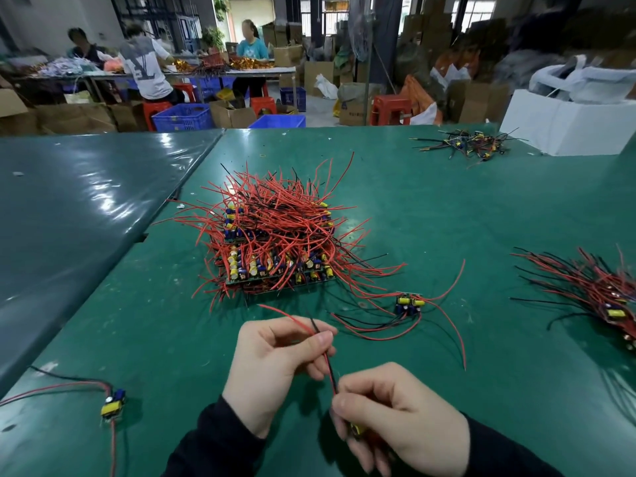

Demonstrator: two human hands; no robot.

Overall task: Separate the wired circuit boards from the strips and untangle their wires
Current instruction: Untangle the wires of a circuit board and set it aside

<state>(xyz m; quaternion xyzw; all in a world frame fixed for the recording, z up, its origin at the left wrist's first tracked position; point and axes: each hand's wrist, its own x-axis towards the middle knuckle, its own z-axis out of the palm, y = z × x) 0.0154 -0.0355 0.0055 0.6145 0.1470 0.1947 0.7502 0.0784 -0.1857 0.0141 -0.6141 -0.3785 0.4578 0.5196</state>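
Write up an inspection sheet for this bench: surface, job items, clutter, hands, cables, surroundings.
Surface: green mat, glossy, with small pale specks.
Job's things: big pile of boards on strips, wires tangled; small cluster to its right; single board near left; sorted bundle at right edge; far heap.
Clutter: white box at far right corner.
Hands: left hand pinches a red and black wire pair; right hand has its grip on a board, mostly hidden.
Cables: loose red and black leads spread across the mat.
Surroundings: people at a far table, blue crates, red stools, cardboard boxes.
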